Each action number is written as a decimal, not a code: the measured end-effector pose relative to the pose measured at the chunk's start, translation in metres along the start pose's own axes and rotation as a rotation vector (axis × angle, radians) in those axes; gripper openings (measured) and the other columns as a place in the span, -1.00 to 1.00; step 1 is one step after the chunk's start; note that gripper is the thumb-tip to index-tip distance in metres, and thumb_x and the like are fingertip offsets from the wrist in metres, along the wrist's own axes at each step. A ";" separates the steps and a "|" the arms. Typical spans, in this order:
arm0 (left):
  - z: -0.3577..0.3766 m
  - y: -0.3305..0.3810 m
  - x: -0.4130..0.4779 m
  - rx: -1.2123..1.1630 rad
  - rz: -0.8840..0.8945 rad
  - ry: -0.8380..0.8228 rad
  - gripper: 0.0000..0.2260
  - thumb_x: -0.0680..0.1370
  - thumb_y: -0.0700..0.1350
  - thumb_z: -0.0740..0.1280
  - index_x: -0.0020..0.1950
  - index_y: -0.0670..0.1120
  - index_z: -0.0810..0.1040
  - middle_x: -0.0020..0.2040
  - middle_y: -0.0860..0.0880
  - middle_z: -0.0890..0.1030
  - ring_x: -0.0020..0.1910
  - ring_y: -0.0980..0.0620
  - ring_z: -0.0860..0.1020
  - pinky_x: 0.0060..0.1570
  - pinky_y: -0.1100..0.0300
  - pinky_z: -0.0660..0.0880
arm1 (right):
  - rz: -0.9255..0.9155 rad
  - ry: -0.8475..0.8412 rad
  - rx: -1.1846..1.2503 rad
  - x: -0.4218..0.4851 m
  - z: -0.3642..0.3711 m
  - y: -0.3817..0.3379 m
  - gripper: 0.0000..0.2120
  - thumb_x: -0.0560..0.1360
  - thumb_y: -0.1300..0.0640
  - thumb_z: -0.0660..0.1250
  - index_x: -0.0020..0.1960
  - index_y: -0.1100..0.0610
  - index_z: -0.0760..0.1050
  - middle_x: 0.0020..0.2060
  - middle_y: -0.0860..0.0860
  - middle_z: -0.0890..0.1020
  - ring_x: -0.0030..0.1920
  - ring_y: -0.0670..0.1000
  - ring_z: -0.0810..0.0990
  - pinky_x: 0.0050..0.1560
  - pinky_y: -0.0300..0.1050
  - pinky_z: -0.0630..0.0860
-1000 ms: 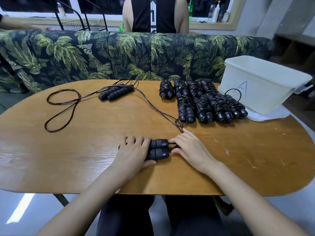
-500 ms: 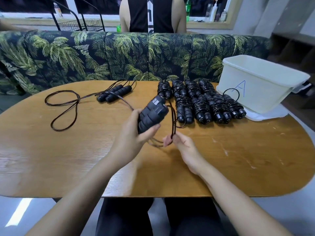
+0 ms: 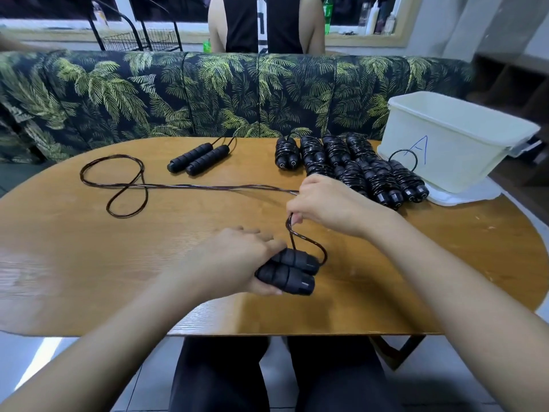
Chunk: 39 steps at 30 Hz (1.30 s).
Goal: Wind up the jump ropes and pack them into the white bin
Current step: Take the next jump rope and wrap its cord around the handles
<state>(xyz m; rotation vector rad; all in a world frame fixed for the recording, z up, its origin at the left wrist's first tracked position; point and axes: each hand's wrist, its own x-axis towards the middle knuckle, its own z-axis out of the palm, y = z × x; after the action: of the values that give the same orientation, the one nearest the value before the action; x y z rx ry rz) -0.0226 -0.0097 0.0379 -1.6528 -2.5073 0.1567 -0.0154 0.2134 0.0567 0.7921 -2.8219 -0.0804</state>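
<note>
My left hand [image 3: 237,260] grips the two black handles [image 3: 292,273] of a jump rope, held side by side just above the table. My right hand [image 3: 329,206] pinches that rope's dark cord [image 3: 190,187] a little above the handles. The cord runs left across the table and ends in a figure-eight loop [image 3: 118,185]. Several wound ropes [image 3: 350,168] lie in rows at the back right. A white bin [image 3: 445,144] marked with a blue A stands beside them at the right edge.
Another pair of black handles [image 3: 199,158] lies at the back centre, its cord trailing off the far edge. The wooden table [image 3: 89,263] is oval. A palm-print sofa [image 3: 208,93] backs it, and a person sits behind. A white lid [image 3: 469,194] lies under the bin.
My left hand lifted the handles off the table, then brought them down and nearer. My right hand went up and right with the cord, pulling it straight; the far loop has shrunk.
</note>
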 end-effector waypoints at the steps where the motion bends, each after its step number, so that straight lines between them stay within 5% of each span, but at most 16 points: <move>1: 0.004 0.000 0.002 0.055 -0.050 -0.020 -0.47 0.45 0.36 0.22 0.24 0.02 0.36 0.05 0.06 0.51 0.06 -0.02 0.49 0.03 0.12 0.40 | -0.035 0.070 -0.030 0.002 -0.002 -0.004 -0.86 0.52 0.17 0.34 -0.22 0.08 0.54 -0.22 -0.17 0.68 -0.22 -0.07 0.50 0.21 -0.01 0.42; 6: 0.024 -0.001 0.012 0.078 -0.352 0.180 -0.48 0.34 0.29 0.41 0.05 -0.09 0.50 -0.16 -0.05 0.58 -0.19 -0.15 0.57 -0.25 0.08 0.49 | 0.036 0.382 -0.089 0.002 0.014 -0.031 -0.68 0.56 0.02 0.13 -0.32 0.08 0.42 -0.47 -0.06 0.56 -0.45 0.03 0.40 -0.04 -0.07 0.45; 9: 0.026 -0.006 0.017 -0.160 -0.577 0.341 -0.52 0.41 0.22 0.37 0.14 -0.10 0.46 -0.09 -0.11 0.60 -0.12 -0.22 0.58 -0.30 0.06 0.41 | 0.174 0.520 -0.036 -0.005 0.022 -0.048 -0.67 0.59 0.04 0.12 -0.29 0.12 0.45 -0.47 -0.02 0.55 -0.44 0.06 0.49 -0.11 -0.06 0.36; 11: 0.022 -0.015 0.016 -0.344 -0.682 0.423 -0.55 0.43 0.15 0.39 0.20 -0.07 0.46 -0.11 -0.12 0.63 -0.11 -0.22 0.58 -0.29 0.06 0.40 | 0.242 0.469 0.059 -0.013 0.031 -0.066 -0.66 0.61 0.01 0.07 -0.23 0.10 0.47 -0.42 -0.06 0.57 -0.40 0.02 0.51 -0.13 -0.04 0.42; 16: 0.022 -0.017 0.014 -0.757 -0.544 0.487 -0.72 0.41 0.06 0.44 0.03 -0.04 0.53 -0.33 0.12 0.52 -0.34 0.20 0.47 -0.39 0.34 0.28 | 0.398 0.339 0.918 -0.028 0.047 -0.072 -0.73 0.64 0.03 0.08 -0.22 -0.07 0.37 -0.39 -0.15 0.42 -0.32 -0.11 0.41 -0.21 -0.17 0.34; 19: 0.020 -0.020 0.008 -0.924 -0.392 0.430 -0.68 0.37 0.15 0.43 0.00 0.01 0.53 -0.35 0.12 0.52 -0.38 0.25 0.44 -0.37 0.32 0.32 | 0.334 0.212 1.142 -0.034 0.055 -0.058 -0.78 0.61 0.13 0.11 -0.19 0.01 0.42 -0.33 -0.05 0.44 -0.27 -0.15 0.42 -0.14 -0.26 0.36; 23: 0.012 -0.022 -0.005 -0.935 -0.146 0.159 -0.61 0.36 0.14 0.43 0.09 -0.02 0.52 -0.22 -0.03 0.59 -0.30 0.06 0.51 -0.28 0.08 0.47 | 0.254 0.028 0.831 -0.033 0.054 -0.031 -0.74 0.58 0.27 0.17 -0.20 -0.01 0.45 -0.26 -0.07 0.51 -0.20 -0.17 0.46 0.05 -0.24 0.43; 25: 0.008 -0.020 -0.009 -0.822 -0.059 0.054 -0.65 0.37 0.11 0.44 0.05 -0.03 0.50 -0.22 -0.03 0.57 -0.27 -0.01 0.52 -0.27 0.02 0.49 | 0.200 -0.049 0.516 -0.026 0.048 -0.013 -0.80 0.59 0.11 0.12 -0.17 -0.03 0.44 -0.25 -0.11 0.55 -0.16 -0.14 0.46 0.38 -0.12 0.23; 27: 0.001 -0.016 -0.008 -0.486 -0.038 -0.033 -0.66 0.38 0.17 0.40 0.02 0.01 0.45 -0.20 0.04 0.52 -0.23 0.00 0.51 -0.24 0.04 0.48 | 0.146 -0.151 0.345 -0.016 0.036 -0.004 -0.79 0.63 -0.02 0.10 -0.15 -0.09 0.42 -0.23 -0.22 0.54 -0.12 -0.20 0.45 0.48 -0.14 0.04; 29: -0.002 -0.010 -0.004 -0.098 -0.046 -0.069 -0.63 0.43 0.23 0.32 0.07 0.01 0.41 -0.15 0.08 0.46 -0.15 -0.01 0.52 -0.21 0.13 0.46 | 0.126 -0.197 0.253 -0.006 0.026 -0.003 -0.76 0.63 -0.05 0.15 -0.16 -0.06 0.47 -0.27 -0.30 0.51 -0.10 -0.24 0.44 0.46 -0.17 0.01; 32: 0.000 -0.001 0.005 0.159 -0.117 -0.054 -0.63 0.47 0.19 0.31 0.12 -0.02 0.40 -0.06 0.02 0.50 -0.06 -0.05 0.53 -0.19 0.16 0.31 | 0.172 -0.192 0.201 0.006 0.014 -0.012 -0.72 0.62 -0.09 0.16 -0.13 -0.01 0.54 -0.28 -0.27 0.52 -0.12 -0.19 0.45 0.39 -0.17 0.05; 34: 0.012 0.003 0.010 0.262 -0.185 0.007 -0.57 0.29 0.14 0.49 -0.03 -0.11 0.49 -0.19 -0.05 0.56 -0.24 -0.11 0.56 -0.30 0.16 0.30 | 0.219 -0.164 0.149 0.010 0.012 -0.022 -0.71 0.62 -0.12 0.13 -0.10 -0.01 0.53 -0.24 -0.18 0.59 -0.12 -0.13 0.48 0.34 -0.10 0.13; 37: 0.029 -0.003 0.016 0.202 -0.368 0.154 -0.52 -0.06 0.01 0.61 -0.32 -0.13 0.48 -0.47 -0.07 0.49 -0.55 -0.08 0.47 -0.48 0.24 0.21 | 0.300 -0.029 0.051 0.011 0.013 -0.042 -0.69 0.66 -0.07 0.04 -0.06 0.00 0.49 -0.19 -0.10 0.61 -0.07 -0.01 0.53 0.24 -0.02 0.22; 39: 0.031 -0.010 0.021 0.050 -0.526 0.179 -0.54 0.13 0.06 0.59 -0.17 -0.14 0.49 -0.31 -0.10 0.56 -0.40 -0.16 0.55 -0.44 0.18 0.24 | 0.354 0.090 0.102 0.007 0.014 -0.056 -0.69 0.67 -0.02 0.01 -0.07 0.03 0.47 -0.19 -0.08 0.60 -0.08 0.02 0.54 0.20 0.02 0.25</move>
<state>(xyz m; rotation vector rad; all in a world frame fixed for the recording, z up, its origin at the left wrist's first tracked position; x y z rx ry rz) -0.0449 0.0054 0.0097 -0.8951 -2.6639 0.0128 0.0040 0.1616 0.0380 0.2950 -2.8485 0.1514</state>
